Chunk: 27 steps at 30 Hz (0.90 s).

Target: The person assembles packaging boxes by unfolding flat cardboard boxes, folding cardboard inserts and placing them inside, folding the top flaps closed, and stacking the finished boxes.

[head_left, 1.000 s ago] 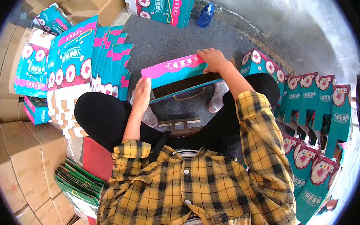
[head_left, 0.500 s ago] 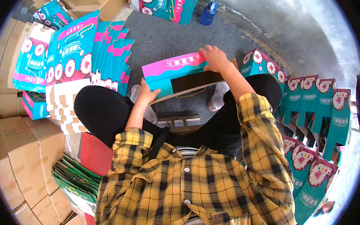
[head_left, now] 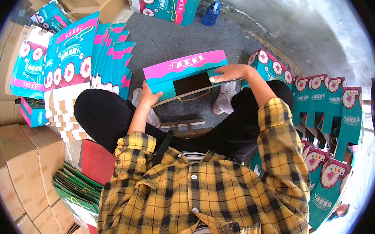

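A teal and pink cardboard box (head_left: 185, 66) is held between my hands, above the floor and between my knees. Its pink top flap stands up at the far side, and a dark rectangular opening shows in the teal side facing me. At the box's left end my left hand (head_left: 149, 96) is closed on it, thumb on the teal panel and the other fingers hidden behind. My right hand (head_left: 232, 73) grips the right end, with its thumb and fingers against the teal panel beside the opening. A yellow cord handle (head_left: 195, 97) hangs below the near edge.
Flattened teal and pink cartons (head_left: 72, 59) lean at the left, near stacked brown cartons (head_left: 24, 159). Folded boxes (head_left: 317, 93) stand in rows at the right. A blue bottle (head_left: 211, 14) stands at the far side. Green folded bags (head_left: 76, 186) lie lower left.
My right hand has come down from the pink flap's far corner to the teal panel at the box's right end. The left hand keeps its hold.
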Each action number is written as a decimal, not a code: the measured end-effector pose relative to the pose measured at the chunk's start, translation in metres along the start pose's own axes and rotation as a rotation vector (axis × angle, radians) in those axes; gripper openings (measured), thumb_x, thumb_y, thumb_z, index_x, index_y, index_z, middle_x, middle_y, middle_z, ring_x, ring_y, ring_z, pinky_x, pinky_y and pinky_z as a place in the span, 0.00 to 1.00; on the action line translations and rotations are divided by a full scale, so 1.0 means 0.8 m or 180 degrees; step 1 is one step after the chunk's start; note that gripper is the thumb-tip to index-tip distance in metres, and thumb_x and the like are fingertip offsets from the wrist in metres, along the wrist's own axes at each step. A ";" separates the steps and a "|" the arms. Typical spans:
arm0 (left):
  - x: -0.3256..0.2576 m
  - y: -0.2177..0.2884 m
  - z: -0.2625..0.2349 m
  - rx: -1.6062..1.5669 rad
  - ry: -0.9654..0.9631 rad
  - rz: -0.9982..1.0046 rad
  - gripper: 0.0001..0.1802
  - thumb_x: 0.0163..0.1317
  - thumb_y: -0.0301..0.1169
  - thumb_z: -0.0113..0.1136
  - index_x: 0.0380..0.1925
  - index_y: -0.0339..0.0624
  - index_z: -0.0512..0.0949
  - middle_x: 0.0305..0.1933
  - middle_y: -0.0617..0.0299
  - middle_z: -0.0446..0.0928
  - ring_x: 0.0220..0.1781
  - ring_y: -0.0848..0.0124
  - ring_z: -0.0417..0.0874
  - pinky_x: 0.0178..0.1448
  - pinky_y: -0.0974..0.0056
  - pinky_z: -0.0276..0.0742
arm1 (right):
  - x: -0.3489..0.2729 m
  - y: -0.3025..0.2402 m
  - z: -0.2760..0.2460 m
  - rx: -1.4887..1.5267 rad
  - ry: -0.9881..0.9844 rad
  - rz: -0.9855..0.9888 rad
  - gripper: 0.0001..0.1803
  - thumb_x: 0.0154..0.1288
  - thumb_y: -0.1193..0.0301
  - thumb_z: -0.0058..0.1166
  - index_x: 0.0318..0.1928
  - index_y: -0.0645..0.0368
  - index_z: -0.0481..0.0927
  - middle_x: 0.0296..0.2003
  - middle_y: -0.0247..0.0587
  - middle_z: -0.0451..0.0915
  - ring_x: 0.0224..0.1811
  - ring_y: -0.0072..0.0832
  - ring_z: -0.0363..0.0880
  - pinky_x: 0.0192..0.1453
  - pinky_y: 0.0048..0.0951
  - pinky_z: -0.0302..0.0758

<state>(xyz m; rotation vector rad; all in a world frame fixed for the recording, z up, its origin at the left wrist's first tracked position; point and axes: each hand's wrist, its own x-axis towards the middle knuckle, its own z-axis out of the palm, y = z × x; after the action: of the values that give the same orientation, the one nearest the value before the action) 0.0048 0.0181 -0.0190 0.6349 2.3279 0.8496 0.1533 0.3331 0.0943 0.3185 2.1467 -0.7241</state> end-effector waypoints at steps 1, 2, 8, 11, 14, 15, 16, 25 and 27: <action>0.000 -0.001 0.000 0.0042 0.0035 0.0076 0.48 0.45 0.36 0.69 0.63 0.31 0.52 0.64 0.37 0.60 0.63 0.48 0.67 0.64 0.56 0.65 | -0.004 -0.002 -0.001 -0.0078 -0.0261 -0.0051 0.55 0.53 0.30 0.43 0.66 0.67 0.58 0.64 0.55 0.61 0.68 0.46 0.58 0.70 0.40 0.55; -0.001 -0.003 0.000 0.0043 0.0042 0.0079 0.48 0.45 0.36 0.69 0.63 0.31 0.52 0.64 0.37 0.60 0.63 0.48 0.67 0.64 0.56 0.65 | -0.004 -0.002 0.000 -0.0083 -0.0255 -0.0054 0.55 0.53 0.30 0.43 0.66 0.67 0.58 0.64 0.55 0.61 0.68 0.46 0.58 0.70 0.40 0.55; 0.006 -0.027 0.010 -0.0285 0.0293 -0.0047 0.44 0.46 0.32 0.69 0.62 0.35 0.56 0.55 0.43 0.70 0.58 0.51 0.73 0.60 0.56 0.68 | -0.003 0.012 -0.005 -0.0413 -0.0274 -0.0142 0.59 0.47 0.31 0.52 0.66 0.68 0.56 0.65 0.57 0.58 0.68 0.46 0.57 0.70 0.40 0.55; 0.009 -0.040 -0.001 -0.2473 -0.0313 0.0207 0.40 0.50 0.34 0.66 0.62 0.39 0.59 0.56 0.46 0.71 0.57 0.53 0.74 0.60 0.55 0.69 | 0.010 0.010 -0.034 -0.0493 0.0017 -0.0093 0.57 0.45 0.33 0.56 0.63 0.68 0.61 0.61 0.58 0.65 0.63 0.49 0.65 0.65 0.40 0.63; -0.014 0.027 -0.020 -0.2691 -0.0634 -0.1029 0.38 0.57 0.45 0.59 0.63 0.41 0.60 0.60 0.47 0.69 0.59 0.54 0.73 0.58 0.51 0.69 | 0.019 0.026 -0.024 -0.0540 0.1277 0.0547 0.55 0.43 0.35 0.59 0.60 0.69 0.64 0.54 0.60 0.72 0.56 0.52 0.71 0.59 0.41 0.68; -0.011 0.015 -0.015 -0.2823 -0.0338 -0.1293 0.40 0.57 0.54 0.54 0.63 0.40 0.62 0.57 0.48 0.71 0.57 0.54 0.74 0.56 0.52 0.70 | 0.037 0.034 -0.013 -0.0662 0.2058 0.0671 0.57 0.40 0.35 0.61 0.58 0.71 0.64 0.50 0.63 0.74 0.55 0.53 0.72 0.59 0.41 0.69; -0.011 0.011 -0.013 -0.2948 -0.0051 -0.1569 0.43 0.57 0.62 0.49 0.62 0.40 0.64 0.55 0.48 0.73 0.54 0.55 0.76 0.55 0.53 0.71 | 0.049 0.040 -0.008 -0.0651 0.2068 0.0675 0.57 0.40 0.35 0.61 0.58 0.71 0.64 0.50 0.63 0.74 0.55 0.53 0.72 0.59 0.41 0.69; -0.004 0.021 0.003 -0.1807 -0.0386 -0.1408 0.38 0.57 0.58 0.57 0.59 0.44 0.66 0.57 0.49 0.71 0.57 0.53 0.74 0.51 0.41 0.72 | 0.078 0.076 -0.011 0.0294 0.1636 0.0685 0.53 0.34 0.34 0.63 0.47 0.74 0.76 0.45 0.62 0.78 0.50 0.49 0.77 0.54 0.40 0.73; 0.003 0.020 0.011 -0.1936 -0.0302 -0.1267 0.36 0.57 0.56 0.57 0.58 0.43 0.67 0.55 0.50 0.73 0.53 0.57 0.77 0.48 0.48 0.76 | 0.066 0.072 -0.022 0.0324 0.1714 0.0653 0.53 0.35 0.34 0.63 0.48 0.73 0.75 0.45 0.62 0.78 0.50 0.49 0.78 0.53 0.40 0.73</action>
<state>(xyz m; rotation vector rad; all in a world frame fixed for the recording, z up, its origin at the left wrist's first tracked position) 0.0121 0.0338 -0.0143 -0.0457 1.8666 1.2140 0.1355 0.3883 0.0397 0.8558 2.5273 -0.6827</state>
